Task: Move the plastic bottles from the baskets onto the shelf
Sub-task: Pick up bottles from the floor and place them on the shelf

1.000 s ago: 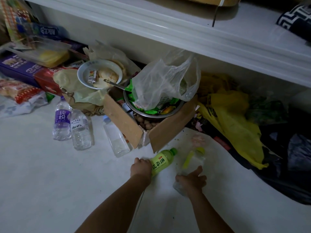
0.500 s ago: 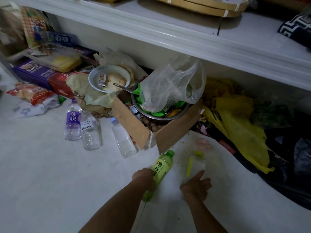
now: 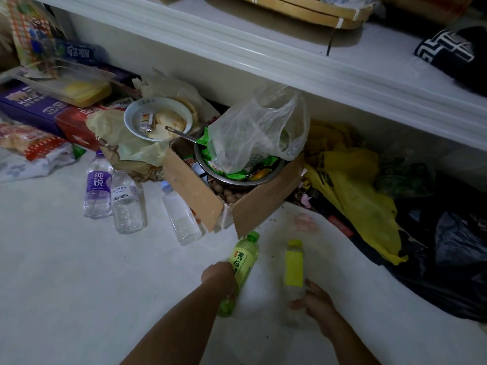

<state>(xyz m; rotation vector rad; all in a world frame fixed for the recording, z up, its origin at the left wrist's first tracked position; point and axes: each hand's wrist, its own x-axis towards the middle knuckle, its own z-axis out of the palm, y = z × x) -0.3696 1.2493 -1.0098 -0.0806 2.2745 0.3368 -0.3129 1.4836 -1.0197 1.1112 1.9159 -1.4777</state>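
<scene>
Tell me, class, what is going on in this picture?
A person is handling two bottles low over a white surface. The left hand grips a green bottle around its middle. The right hand holds the lower end of a clear bottle with a yellow label. Both point their caps away from the person. Three clear water bottles stand nearby, left of an open cardboard box.

Two bare forearms reach in from the lower edge, uncovered as far back from the grip as the view runs. The left hand (image 3: 220, 279) and the right hand (image 3: 317, 302) are bare too, the right one slightly blurred.
</scene>
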